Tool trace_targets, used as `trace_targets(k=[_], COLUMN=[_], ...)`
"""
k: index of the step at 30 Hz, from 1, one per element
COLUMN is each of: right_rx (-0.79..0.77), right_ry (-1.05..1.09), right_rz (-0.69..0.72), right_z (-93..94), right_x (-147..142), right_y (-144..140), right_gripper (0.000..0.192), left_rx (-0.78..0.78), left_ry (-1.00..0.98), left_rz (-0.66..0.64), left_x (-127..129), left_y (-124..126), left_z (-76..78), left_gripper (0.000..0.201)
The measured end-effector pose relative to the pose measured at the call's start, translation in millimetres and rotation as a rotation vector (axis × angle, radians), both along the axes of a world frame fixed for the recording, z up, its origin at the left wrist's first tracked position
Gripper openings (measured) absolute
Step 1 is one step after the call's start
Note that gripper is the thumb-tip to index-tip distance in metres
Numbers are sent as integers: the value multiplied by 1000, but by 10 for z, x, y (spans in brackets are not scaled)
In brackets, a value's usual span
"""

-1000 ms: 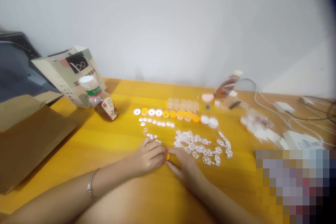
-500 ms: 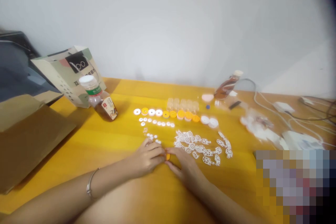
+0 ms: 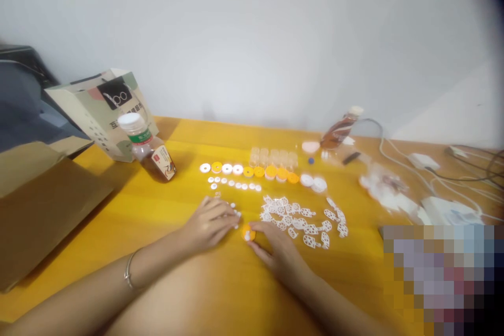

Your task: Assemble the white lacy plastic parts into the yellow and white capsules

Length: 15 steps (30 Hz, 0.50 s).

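My left hand (image 3: 208,224) rests on the yellow table (image 3: 157,231) with its fingertips over a cluster of small white discs (image 3: 232,209). My right hand (image 3: 277,248) lies beside it, its thumb and forefinger touching a small orange ring part (image 3: 248,232) with a white piece at its centre. To the right of my hands lies a scatter of white perforated pieces (image 3: 303,220). Farther back runs a row of white and orange rings (image 3: 260,172), with a line of tiny white discs (image 3: 236,185) below it.
A tea bottle (image 3: 147,148) lies at the left before a paper bag (image 3: 103,107). A cardboard box (image 3: 43,210) sits at the far left. Small clear cups (image 3: 274,157), another bottle (image 3: 339,130), plastic bags (image 3: 384,189), chargers and cables (image 3: 429,163) fill the right.
My left hand has drawn away from the orange ring to the left, onto the small white discs. The ring now shows on the table at my right fingertips.
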State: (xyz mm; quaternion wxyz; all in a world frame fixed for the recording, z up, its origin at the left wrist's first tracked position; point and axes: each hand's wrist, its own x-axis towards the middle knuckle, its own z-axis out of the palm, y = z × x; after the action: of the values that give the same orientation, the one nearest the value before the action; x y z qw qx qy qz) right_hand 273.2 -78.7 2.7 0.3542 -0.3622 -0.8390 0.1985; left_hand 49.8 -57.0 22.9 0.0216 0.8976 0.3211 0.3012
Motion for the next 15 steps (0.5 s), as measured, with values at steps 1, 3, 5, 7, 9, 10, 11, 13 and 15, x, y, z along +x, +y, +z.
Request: trace_targets(k=[1,3,5,7,9,10,11,13,15], right_rx=[3,7,8,8,8,10,11,11,10], right_ry=[0,-3,-9,-13,-9,-5,-3,-4,-5], right_rz=[-1,-3,-4,-5,-4,-3,-1,5,4], right_z=[2,3,1,-3,-5,-5,-3,5,12], right_x=[2,6,8,9,8,7,5,0,-5], right_y=[1,4,5,5,4,3,3,3,4], right_gripper=[23,24,24,24,25,26,26,26,27], left_rx=[-24,-90,-158,-207,-234,-238,-237,-214,-175], left_ry=[-10,-2,25,61,91,103,111,119,130], left_rz=[39,84,63,5,-27,-28,-20,5,22], left_x=[-41,-107,-141,-146,-129,-114,-97,-58,-21], left_y=[36,96,128,129,111,99,88,71,64], left_z=[3,18,49,91,130,142,147,135,100], left_gripper=[18,17,17,20,26,29,32,33,29])
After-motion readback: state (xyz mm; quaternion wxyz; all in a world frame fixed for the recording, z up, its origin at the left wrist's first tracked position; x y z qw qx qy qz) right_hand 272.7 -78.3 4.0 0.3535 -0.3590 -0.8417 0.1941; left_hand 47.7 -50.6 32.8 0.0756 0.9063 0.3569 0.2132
